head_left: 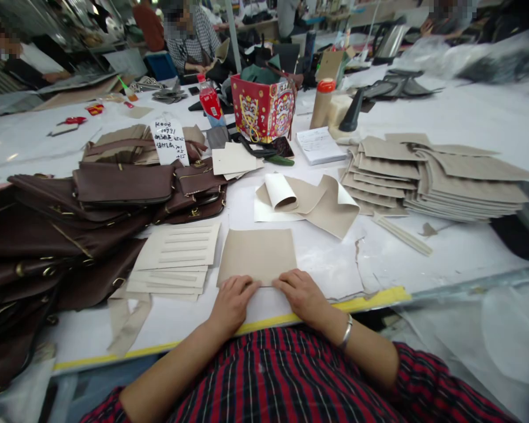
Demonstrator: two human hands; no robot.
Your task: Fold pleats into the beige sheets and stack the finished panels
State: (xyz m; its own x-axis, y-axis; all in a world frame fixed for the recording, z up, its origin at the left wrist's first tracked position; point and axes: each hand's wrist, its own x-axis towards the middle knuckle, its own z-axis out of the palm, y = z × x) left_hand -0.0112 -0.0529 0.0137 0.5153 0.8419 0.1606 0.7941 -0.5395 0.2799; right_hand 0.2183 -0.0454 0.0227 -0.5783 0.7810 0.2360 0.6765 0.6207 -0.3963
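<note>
A beige leather-like panel [258, 252] lies flat on the white table in front of me. My left hand [233, 299] is at its near left corner, fingers curled over the near edge. At the near right corner, my right hand [303, 296] grips that same edge, with a bracelet on the wrist. The undersides of the fingertips are hidden. Left of the panel sits a pile of pale pieces with slots [176, 252]. Curled beige sheets with white backs [321, 202] rest just beyond it.
Dark brown bags [123, 185] cover the left side, under a handwritten tag [170, 141]. Stacked beige pieces [462, 176] stand right, beside a pale strip [401, 234]. Behind are a red box [260, 108], a bottle [210, 101] and a notepad [320, 147]. Other people work farther back.
</note>
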